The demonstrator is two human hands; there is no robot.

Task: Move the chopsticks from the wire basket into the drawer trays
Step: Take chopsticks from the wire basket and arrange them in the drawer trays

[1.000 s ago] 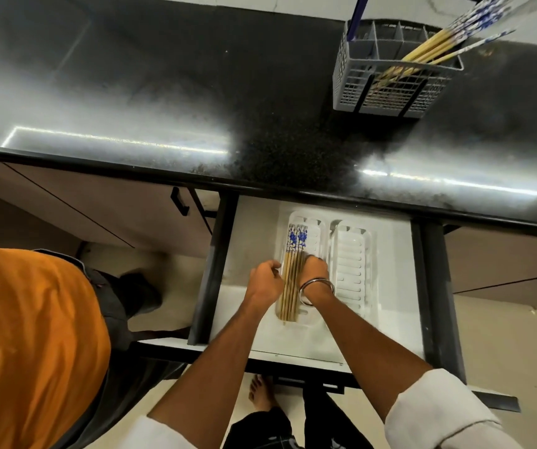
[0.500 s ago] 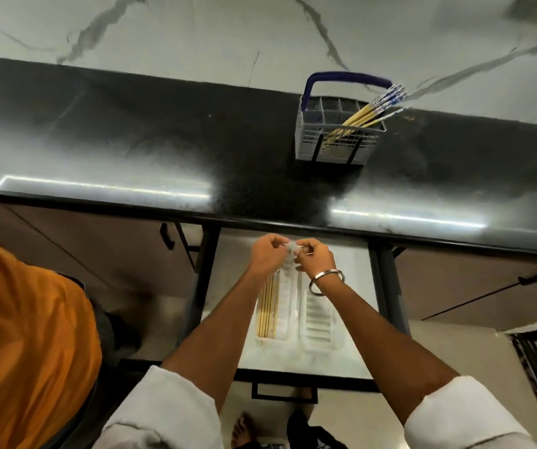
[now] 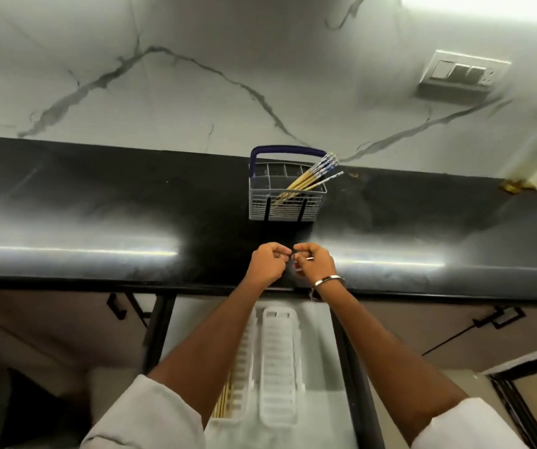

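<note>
Head view: both hands hover over the black worktop [image 3: 105, 202] edge, fingers curled, fingertips nearly meeting; left hand [image 3: 268, 262] and right hand [image 3: 314, 262] may pinch something tiny, but I cannot tell. Chopsticks [image 3: 309, 178] lean in the wire basket [image 3: 285, 205]. Forearms hide much of the drawer trays [image 3: 276, 358]; a few sticks [image 3: 225, 400] peek out.

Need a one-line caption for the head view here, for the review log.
Both hands, left hand and right hand, raised empty-looking over the counter edge, between wire basket of chopsticks and open drawer trays.
</note>
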